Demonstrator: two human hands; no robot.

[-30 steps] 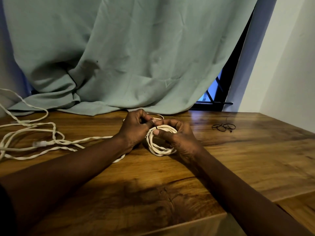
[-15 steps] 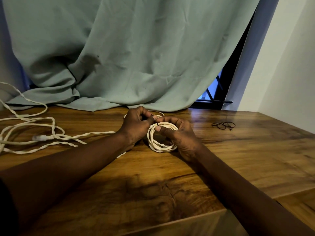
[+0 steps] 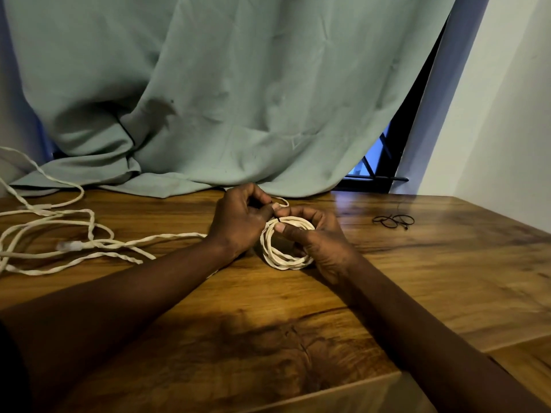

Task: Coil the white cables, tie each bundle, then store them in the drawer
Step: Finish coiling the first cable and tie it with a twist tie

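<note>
A coiled bundle of white twisted cable (image 3: 281, 257) rests on the wooden table (image 3: 417, 278) near its middle. My left hand (image 3: 238, 222) pinches the top of the coil, where a thin black tie (image 3: 276, 218) crosses the strands. My right hand (image 3: 316, 242) holds the coil's right side, thumb pressed on the top strands. A loose tangle of white cable (image 3: 59, 242) with a white plug (image 3: 70, 245) sprawls over the left of the table. One strand runs from it toward my left wrist.
A few thin black ties (image 3: 393, 221) lie on the table at the right. A pale green curtain (image 3: 223, 99) hangs behind and drapes onto the table's back edge. A white wall (image 3: 507, 129) stands at the right. The table's front edge runs below my forearms.
Both hands stay on the coil with only slight finger shifts at the top. The view has shifted a little.
</note>
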